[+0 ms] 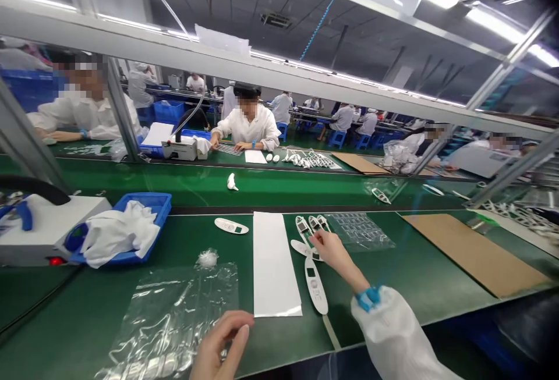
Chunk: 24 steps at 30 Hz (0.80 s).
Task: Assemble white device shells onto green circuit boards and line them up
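I'm probably picking white casings at one o'clock, right hand hiding its grip, left hand empty; likely needing a light pinch.

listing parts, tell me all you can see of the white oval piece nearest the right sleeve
The white oval piece is long, slim, apparently plastic, with a dark square near its far end and faint markings nearer. It lies on the green table, right of the white sheet, pointing away from the person. Its far end is by another white piece; contact is unclear. No hand holds it.
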{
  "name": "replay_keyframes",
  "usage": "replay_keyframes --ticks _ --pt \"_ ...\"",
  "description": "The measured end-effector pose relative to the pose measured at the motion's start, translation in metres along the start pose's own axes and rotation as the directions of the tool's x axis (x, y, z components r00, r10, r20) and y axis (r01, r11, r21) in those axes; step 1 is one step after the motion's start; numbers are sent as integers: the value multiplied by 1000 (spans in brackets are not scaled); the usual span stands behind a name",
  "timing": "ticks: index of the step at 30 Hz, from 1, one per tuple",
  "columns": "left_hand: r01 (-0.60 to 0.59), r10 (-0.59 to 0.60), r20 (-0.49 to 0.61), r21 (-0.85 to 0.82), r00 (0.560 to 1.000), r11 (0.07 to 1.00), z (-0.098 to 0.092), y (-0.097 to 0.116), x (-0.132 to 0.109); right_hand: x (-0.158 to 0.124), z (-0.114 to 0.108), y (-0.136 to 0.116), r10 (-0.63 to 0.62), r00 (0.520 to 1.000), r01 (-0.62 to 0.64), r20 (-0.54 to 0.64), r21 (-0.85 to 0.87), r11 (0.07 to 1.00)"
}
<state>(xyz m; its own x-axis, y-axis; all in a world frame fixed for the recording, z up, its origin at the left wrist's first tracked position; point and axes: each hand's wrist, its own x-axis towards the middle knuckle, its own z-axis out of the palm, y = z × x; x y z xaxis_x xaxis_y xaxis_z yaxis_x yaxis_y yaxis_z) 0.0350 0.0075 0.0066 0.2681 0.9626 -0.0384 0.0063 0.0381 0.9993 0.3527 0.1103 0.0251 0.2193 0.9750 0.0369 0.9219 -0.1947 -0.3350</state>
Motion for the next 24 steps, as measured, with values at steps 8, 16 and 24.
replay_keyframes --ticks 8,16,24 --pt "101 -115 -10 -414 993 905 10 -7 -12 -144 38 -120 -355 855 -73 379 765 640" --pt "207 -234 -45 -330 971 921 -16 -24 -50 -146 44 -163 -499 859 229 118 782 580" --pt "230 -290 -242 -249 926 941 -43 -50 -71 -171 66 -195 -793 580 710 -186 593 379"
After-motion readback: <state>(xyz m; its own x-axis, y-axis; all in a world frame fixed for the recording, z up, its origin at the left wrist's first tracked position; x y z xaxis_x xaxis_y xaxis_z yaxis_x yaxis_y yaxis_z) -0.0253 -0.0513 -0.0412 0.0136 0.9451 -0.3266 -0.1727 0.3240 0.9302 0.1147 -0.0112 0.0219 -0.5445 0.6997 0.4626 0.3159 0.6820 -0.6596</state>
